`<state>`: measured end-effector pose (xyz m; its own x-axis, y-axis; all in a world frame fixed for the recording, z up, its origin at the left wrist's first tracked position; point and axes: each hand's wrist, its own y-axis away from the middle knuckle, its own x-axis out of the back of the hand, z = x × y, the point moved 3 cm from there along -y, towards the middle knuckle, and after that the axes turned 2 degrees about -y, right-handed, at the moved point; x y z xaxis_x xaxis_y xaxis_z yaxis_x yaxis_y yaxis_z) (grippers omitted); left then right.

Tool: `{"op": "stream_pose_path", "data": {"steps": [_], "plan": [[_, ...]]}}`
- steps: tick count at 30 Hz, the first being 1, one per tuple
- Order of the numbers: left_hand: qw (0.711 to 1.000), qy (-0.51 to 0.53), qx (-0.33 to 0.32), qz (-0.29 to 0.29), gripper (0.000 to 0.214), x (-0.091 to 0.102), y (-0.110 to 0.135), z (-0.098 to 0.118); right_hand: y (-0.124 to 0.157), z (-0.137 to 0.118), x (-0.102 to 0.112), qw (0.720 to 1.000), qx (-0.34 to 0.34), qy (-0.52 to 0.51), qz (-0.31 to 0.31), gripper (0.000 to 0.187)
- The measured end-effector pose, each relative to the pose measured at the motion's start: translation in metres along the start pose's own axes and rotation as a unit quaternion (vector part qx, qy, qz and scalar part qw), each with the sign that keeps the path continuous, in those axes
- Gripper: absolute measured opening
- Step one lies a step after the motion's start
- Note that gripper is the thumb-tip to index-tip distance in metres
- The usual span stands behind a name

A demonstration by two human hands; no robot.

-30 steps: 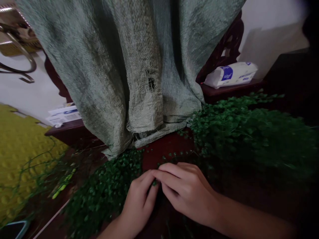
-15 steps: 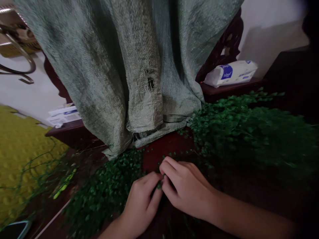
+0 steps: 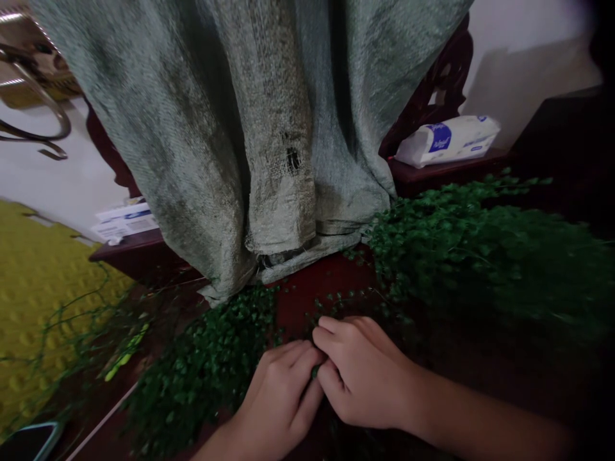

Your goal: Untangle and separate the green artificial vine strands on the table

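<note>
Closely curled, left hand [image 3: 283, 394] and right hand [image 3: 368, 371] pinch a sprig [image 3: 314, 371], bare red surface [image 3: 317, 278] beyond, between leafy heaps [image 3: 202, 371].

Dim light on my feed, far right edge sinking to near black. I see pale right wall [image 3: 523, 32] with broad shadow [image 3: 500, 89] across it, pale left wall [image 3: 29, 173] opposite. Dark red furniture at far side: carved openwork piece [image 3: 459, 73] at right, right ledge [image 3: 461, 168] below it, left ledge [image 3: 129, 253] in matching colour. Yellow studded floor covering [image 3: 43, 288] at left. Curled metal frame [image 3: 61, 125] at far left.
</note>
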<state>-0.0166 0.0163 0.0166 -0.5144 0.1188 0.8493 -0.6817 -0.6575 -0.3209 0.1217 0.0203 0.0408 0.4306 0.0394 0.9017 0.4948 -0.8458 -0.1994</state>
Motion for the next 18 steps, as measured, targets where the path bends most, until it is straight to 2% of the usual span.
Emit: {"op": "stream_pose_path", "data": {"steps": [11,18], "plan": [[1.000,0.007,-0.005,0.030,0.013,0.0005,-0.0005,0.0005,0.0004,0.0019,-0.0003,0.998,0.004,-0.011,0.060,0.014],[0.999,0.006,-0.011,0.039,0.013,0.0030,-0.0009,0.0011,0.0017,0.0012,0.0027,0.997,0.007,-0.019,0.074,0.014]]}}
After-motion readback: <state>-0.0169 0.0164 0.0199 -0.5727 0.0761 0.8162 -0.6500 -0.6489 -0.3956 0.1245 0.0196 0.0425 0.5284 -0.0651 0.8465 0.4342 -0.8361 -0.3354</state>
